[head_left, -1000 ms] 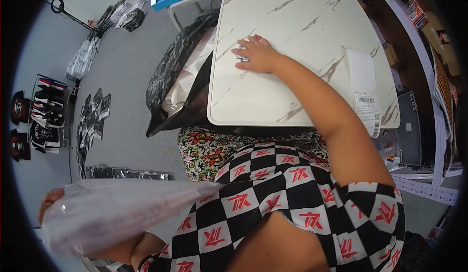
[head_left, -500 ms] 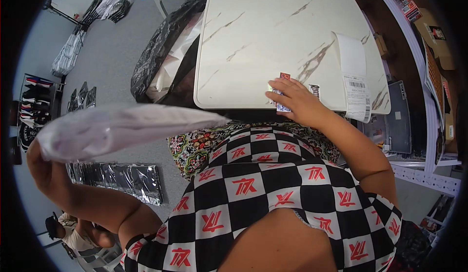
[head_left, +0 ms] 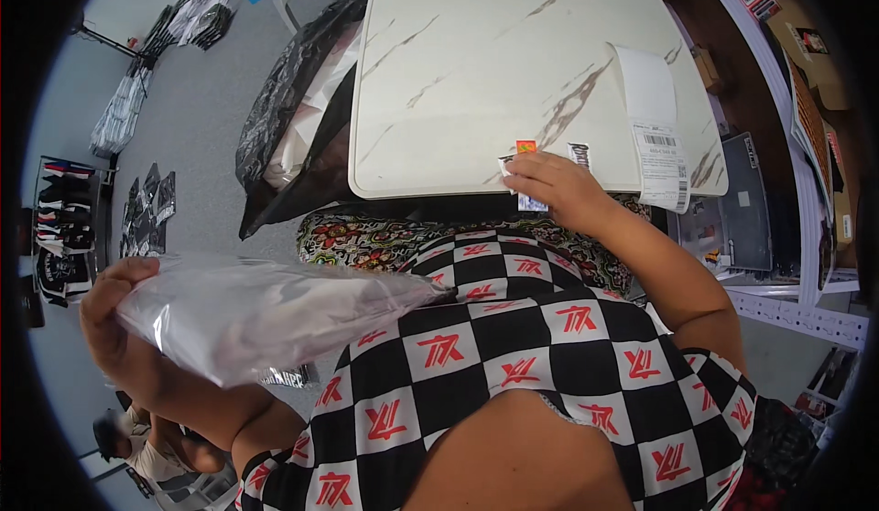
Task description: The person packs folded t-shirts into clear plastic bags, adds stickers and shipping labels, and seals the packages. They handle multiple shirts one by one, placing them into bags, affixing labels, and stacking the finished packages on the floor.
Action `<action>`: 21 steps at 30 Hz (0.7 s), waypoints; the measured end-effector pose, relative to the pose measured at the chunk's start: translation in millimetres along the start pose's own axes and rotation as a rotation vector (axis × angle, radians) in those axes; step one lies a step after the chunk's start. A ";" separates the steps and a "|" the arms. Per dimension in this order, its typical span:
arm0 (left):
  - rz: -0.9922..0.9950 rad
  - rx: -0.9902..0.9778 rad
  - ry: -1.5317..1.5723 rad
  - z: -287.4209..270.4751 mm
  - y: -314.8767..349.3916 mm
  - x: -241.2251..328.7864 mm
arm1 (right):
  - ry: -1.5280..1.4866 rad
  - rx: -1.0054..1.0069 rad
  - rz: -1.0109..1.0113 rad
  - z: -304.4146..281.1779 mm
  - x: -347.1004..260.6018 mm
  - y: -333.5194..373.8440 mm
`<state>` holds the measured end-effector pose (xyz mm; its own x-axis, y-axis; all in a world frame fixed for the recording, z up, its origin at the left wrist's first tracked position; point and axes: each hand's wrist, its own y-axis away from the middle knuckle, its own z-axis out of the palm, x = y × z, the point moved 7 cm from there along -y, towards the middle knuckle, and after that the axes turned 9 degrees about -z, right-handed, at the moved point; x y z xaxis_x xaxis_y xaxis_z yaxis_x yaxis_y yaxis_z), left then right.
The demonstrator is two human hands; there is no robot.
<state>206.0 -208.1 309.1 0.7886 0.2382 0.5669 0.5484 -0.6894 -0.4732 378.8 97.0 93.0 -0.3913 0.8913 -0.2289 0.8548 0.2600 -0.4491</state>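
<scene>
Out to the left, my left hand (head_left: pixel 110 314) grips one end of a clear plastic bag (head_left: pixel 265 314) with something whitish, apparently folded cloth, inside. The bag's far end reaches across in front of my shirt. My right hand (head_left: pixel 568 192) lies over the near edge of a white marbled table (head_left: pixel 458 81), fingers extended across several small stickers or cards. Of these, an orange-red one (head_left: pixel 525 146) shows above the fingers and a blue-and-white one (head_left: pixel 532 203) below them. A black-and-white one (head_left: pixel 579 156) lies beside the knuckles.
A white paper strip with a printed shipping label (head_left: pixel 659 149) hangs over the table's right front edge. Left of the table stands an open black plastic bag (head_left: pixel 298 113) with white contents. Wrapped garments (head_left: pixel 151 204) lie on the floor, and another person (head_left: pixel 151 442) sits behind at lower left.
My left hand has swung the plastic bag lower and nearer to my body, turning its broad side into view. The right hand stays over the stickers, its fingers closer together.
</scene>
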 end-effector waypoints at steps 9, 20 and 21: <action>-0.026 -0.008 0.099 34.1 -11.8 8.5 | -0.879 0.681 0.821 -37.6 62.4 13.9; 0.363 -0.976 0.412 170.2 2.2 78.2 | -1.178 0.286 0.596 -27.9 -3.2 -46.7; 0.395 -1.130 0.450 183.8 16.6 83.9 | -1.167 0.177 0.614 -19.9 -16.5 -43.3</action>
<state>332.4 -73.9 224.8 0.5588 -0.2137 0.8013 -0.4155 -0.9083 0.0475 355.0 78.5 133.4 -0.0978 -0.0166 -0.9951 0.9758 -0.1980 -0.0926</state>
